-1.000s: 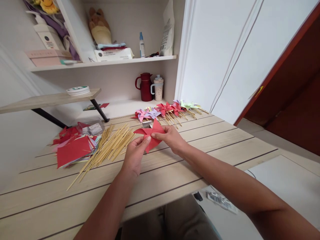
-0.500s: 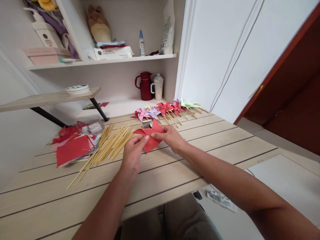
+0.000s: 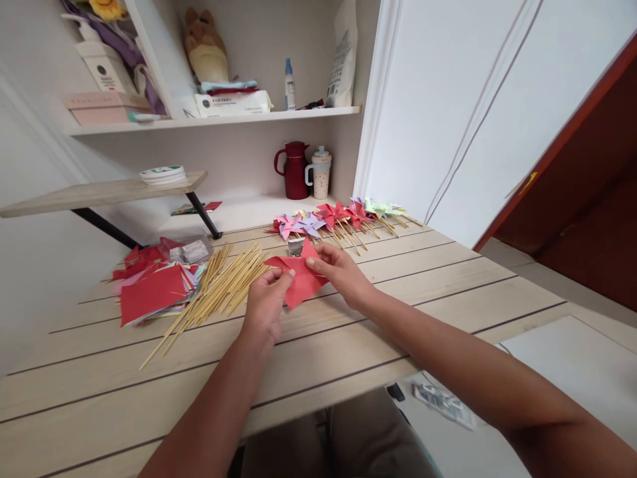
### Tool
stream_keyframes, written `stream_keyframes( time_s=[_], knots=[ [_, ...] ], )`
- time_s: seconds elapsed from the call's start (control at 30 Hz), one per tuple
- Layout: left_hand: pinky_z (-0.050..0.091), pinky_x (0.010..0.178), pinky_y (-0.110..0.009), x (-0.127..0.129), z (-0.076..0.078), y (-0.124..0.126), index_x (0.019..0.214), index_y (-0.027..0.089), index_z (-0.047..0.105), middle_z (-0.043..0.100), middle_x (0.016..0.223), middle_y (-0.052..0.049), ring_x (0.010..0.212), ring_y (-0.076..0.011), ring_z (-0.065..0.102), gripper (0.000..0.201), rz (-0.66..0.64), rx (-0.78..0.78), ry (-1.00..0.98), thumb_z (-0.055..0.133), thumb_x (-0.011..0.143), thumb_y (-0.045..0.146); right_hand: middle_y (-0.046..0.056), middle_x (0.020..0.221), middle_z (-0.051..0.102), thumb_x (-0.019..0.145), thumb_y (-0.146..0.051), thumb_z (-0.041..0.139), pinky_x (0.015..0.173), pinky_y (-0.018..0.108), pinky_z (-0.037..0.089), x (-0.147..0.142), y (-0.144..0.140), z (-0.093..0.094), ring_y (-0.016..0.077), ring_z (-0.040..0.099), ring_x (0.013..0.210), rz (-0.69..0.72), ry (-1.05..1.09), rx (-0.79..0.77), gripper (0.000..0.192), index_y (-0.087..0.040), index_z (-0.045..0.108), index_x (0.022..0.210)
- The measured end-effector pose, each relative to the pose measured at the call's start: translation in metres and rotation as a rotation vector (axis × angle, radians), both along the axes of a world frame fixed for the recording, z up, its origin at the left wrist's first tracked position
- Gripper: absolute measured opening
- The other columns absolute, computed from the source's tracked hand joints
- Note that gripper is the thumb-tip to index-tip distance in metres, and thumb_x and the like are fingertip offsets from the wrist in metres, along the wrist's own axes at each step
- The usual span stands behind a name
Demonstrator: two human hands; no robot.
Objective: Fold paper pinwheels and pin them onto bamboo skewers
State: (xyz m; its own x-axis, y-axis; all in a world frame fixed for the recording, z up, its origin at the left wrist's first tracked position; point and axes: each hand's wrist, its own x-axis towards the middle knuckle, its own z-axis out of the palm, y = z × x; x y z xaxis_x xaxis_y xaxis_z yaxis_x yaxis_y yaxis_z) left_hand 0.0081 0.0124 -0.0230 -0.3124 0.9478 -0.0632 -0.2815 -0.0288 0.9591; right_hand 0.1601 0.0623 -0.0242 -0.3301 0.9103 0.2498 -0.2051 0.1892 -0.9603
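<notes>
A red paper pinwheel (image 3: pixel 302 284) with pointed blades is held up over the table between both hands. My left hand (image 3: pixel 266 299) pinches its left side, thumb on the front. On the other side, my right hand (image 3: pixel 341 273) grips its upper right part, with the thumb pressed on the paper. Behind the pinwheel stands a small open box (image 3: pixel 295 247), partly hidden by the paper. Left of my left hand lies a loose pile of thin wooden sticks (image 3: pixel 223 285). Farther left is a stack of coloured paper, a red sheet (image 3: pixel 153 294) on top.
Several finished pinwheels on sticks (image 3: pixel 338 216) lie along the table's back. A dark red jug (image 3: pixel 296 172) and a cup with a handle (image 3: pixel 321 174) stand behind them. A small raised wooden shelf (image 3: pixel 99 193) is at the left. White drawers or a cabinet sit at lower right.
Both hands still hold the red pinwheel; my right thumb and fingers have shifted slightly along its upper right side. The whole view has shifted a little.
</notes>
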Motion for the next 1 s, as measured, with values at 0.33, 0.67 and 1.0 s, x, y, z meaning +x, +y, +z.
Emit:
stream_keyframes(
  time_s=[0.33, 0.67, 1.0],
  knots=[
    [0.051, 0.065, -0.023, -0.023, 0.005, 0.004, 0.074, 0.016, 0.067, 0.072, 0.077, -0.001, 0.068, -0.0117, 0.064, 0.032, 0.087, 0.070, -0.292, 0.090, 0.055, 0.028, 0.007, 0.102, 0.056, 0.090, -0.028, 0.069, 0.085, 0.041, 0.047, 0.001, -0.013, -0.005, 0.0240, 0.055, 0.095, -0.351, -0.477, 0.949, 0.033, -0.029, 0.067, 0.123],
    [0.050, 0.060, -0.021, -0.016, 0.010, -0.001, 0.072, 0.015, 0.067, 0.070, 0.071, 0.001, 0.062, -0.0092, 0.062, 0.034, 0.012, 0.089, -0.334, 0.092, 0.053, 0.028, 0.003, 0.086, 0.055, 0.096, -0.030, 0.064, 0.074, 0.035, 0.038, -0.010, -0.017, -0.017, 0.0180, 0.052, 0.080, -0.472, -0.596, 1.161, 0.013, -0.025, 0.076, 0.098],
    [0.053, 0.064, -0.023, -0.018, 0.010, 0.000, 0.080, 0.015, 0.070, 0.076, 0.081, -0.003, 0.070, -0.0124, 0.068, 0.028, -0.005, 0.052, -0.357, 0.089, 0.061, 0.022, 0.005, 0.093, 0.057, 0.094, -0.029, 0.067, 0.076, 0.036, 0.040, -0.006, -0.016, -0.008, 0.0204, 0.053, 0.085, -0.506, -0.593, 1.127, 0.019, -0.025, 0.073, 0.111]
  ],
)
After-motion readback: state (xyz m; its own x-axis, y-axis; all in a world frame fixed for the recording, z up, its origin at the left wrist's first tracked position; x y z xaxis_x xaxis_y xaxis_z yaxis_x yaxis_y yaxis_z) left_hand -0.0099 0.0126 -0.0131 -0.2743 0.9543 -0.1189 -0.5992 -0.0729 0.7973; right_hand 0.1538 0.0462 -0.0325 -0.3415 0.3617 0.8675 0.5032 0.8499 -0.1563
